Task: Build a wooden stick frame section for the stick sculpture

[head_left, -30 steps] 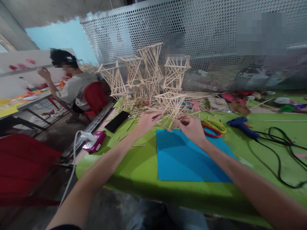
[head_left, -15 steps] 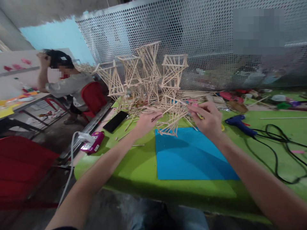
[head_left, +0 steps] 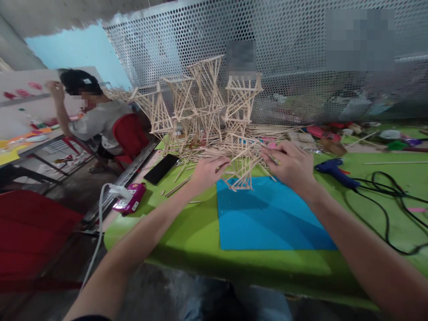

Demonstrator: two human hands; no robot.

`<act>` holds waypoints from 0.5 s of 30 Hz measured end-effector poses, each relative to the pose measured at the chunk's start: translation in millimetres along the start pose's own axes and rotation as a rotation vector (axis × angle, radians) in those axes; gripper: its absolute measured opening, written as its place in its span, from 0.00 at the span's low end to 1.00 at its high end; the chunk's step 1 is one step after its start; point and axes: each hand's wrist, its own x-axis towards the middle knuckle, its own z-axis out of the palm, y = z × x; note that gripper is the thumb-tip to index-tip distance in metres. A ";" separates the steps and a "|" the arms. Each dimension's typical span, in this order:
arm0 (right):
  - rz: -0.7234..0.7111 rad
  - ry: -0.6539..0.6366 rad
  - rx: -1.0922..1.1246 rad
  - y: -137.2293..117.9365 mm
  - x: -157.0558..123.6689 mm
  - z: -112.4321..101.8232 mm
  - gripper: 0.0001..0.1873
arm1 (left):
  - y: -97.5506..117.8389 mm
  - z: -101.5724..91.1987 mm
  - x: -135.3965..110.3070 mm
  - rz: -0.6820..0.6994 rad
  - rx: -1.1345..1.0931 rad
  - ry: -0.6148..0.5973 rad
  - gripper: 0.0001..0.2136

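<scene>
A small frame of thin wooden sticks (head_left: 243, 180) stands between my hands at the far edge of a blue sheet (head_left: 267, 218). My left hand (head_left: 210, 171) is closed in a pinch on a wooden stick (head_left: 239, 154) at the frame's left side. On the right side, my right hand (head_left: 289, 162) has its fingers pressed together close to the frame's upper sticks. What those fingers hold is hidden; a bit of yellow shows beside them. Taller stick towers (head_left: 209, 89) rise behind, over a heap of loose sticks (head_left: 214, 151).
A blue glue gun (head_left: 337, 174) with a black cord lies right on the green table cover (head_left: 187, 232). To the left are a black phone (head_left: 161, 169) and a purple power strip (head_left: 130, 199) with a white plug. A person (head_left: 96, 111) sits at another table. Perforated metal (head_left: 287, 67) stands behind.
My left hand has shifted slightly right, and the small stick frame has moved a little right with it. My right hand has turned slightly, its back more toward me.
</scene>
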 end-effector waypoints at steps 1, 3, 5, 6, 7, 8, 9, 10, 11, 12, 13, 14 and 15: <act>-0.009 0.006 -0.028 -0.5 0.7 -0.7 0.13 | 1.5 -0.1 0.3 -0.001 0.000 0.001 0.12; -0.015 0.013 -0.077 -2.8 2.4 -2.4 0.13 | 4.8 -0.8 1.2 -0.005 -0.002 -0.002 0.12; 0.000 0.007 -0.080 -6.1 4.0 -3.9 0.13 | 7.8 -1.7 1.8 -0.008 -0.001 -0.019 0.13; 0.014 0.001 -0.059 -7.5 4.5 -4.5 0.13 | 8.9 -2.1 2.0 -0.010 0.000 -0.031 0.13; 0.029 -0.005 -0.025 -8.4 4.6 -5.0 0.12 | 9.7 -2.6 2.0 -0.012 0.002 -0.039 0.13; 0.045 -0.003 0.018 -8.6 4.5 -5.5 0.11 | 10.2 -2.9 2.0 -0.015 0.004 -0.042 0.13; 0.063 0.005 0.067 -7.9 4.1 -6.0 0.10 | 10.3 -3.2 1.8 -0.021 0.006 -0.042 0.14; 0.082 0.022 0.116 -6.3 3.5 -6.8 0.09 | 10.1 -3.5 1.6 -0.029 0.009 -0.041 0.14; 0.100 0.043 0.155 -3.7 2.9 -7.8 0.08 | 9.6 -3.8 1.4 -0.037 0.012 -0.043 0.14; 0.110 0.061 0.183 -0.1 2.4 -9.0 0.07 | 8.9 -4.0 1.2 -0.042 0.014 -0.047 0.14; 0.106 0.077 0.203 4.3 2.0 -10.5 0.06 | 7.9 -4.2 1.0 -0.045 0.017 -0.051 0.14; 0.079 0.083 0.217 9.2 1.8 -12.1 0.05 | 6.9 -4.3 0.8 -0.044 0.025 -0.054 0.14; 0.035 0.074 0.227 14.5 2.0 -13.8 0.05 | 5.7 -4.3 0.7 -0.040 0.035 -0.055 0.14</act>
